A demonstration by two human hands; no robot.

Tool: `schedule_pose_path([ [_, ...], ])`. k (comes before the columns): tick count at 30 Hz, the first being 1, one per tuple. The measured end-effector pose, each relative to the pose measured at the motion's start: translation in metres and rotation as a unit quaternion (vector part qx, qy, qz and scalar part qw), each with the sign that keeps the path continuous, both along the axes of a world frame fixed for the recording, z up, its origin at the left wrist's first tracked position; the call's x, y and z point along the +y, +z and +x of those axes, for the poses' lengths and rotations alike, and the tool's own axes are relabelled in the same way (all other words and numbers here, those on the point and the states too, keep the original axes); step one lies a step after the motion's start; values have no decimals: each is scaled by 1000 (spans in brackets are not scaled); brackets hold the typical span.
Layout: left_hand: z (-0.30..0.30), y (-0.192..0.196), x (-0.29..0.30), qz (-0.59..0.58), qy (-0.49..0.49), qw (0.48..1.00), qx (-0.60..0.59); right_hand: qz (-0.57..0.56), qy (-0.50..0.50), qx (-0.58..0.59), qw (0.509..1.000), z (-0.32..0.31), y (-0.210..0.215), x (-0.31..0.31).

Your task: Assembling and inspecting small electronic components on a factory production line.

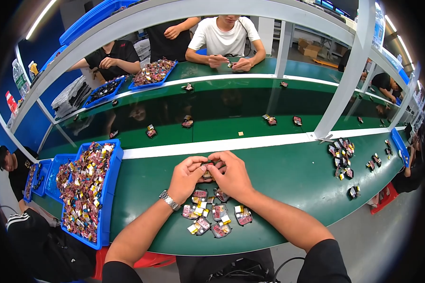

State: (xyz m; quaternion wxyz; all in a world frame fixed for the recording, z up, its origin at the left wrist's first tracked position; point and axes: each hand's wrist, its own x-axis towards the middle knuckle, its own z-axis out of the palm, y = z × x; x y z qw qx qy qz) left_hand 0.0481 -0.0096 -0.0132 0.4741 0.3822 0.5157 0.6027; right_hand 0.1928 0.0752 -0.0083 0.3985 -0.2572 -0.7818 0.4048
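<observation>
My left hand (185, 180) and my right hand (231, 176) meet over the green workbench (151, 207). Between their fingertips is a small dark electronic housing (206, 175), gripped by both and largely covered by the fingers. A metal watch (169, 200) circles my left wrist. Just below the hands, between my forearms, lie several similar black housings (219, 212) with reddish circuit boards and white-and-yellow tabs. To the left, a blue tray (109, 198) is heaped with small reddish boards (85, 184) that carry white and yellow pieces.
Beyond a white rail (174, 150), a green conveyor belt (222, 133) carries scattered units. A grey post (342, 80) rises at the right. More housings (341, 158) cluster on the bench's right side. Across the belt, a person in a white shirt (222, 35) handles a small part.
</observation>
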Motion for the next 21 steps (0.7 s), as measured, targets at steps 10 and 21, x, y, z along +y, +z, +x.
schedule_pose_path([
  [10, 2, -5, 2, 6, 33, 996, 88, -73, 15, -3, 997, 0, -1, -4],
  [21, -10, -3, 8, 14, 25, 1000, 2, -70, -180, -6, 981, 0, 10, 128],
])
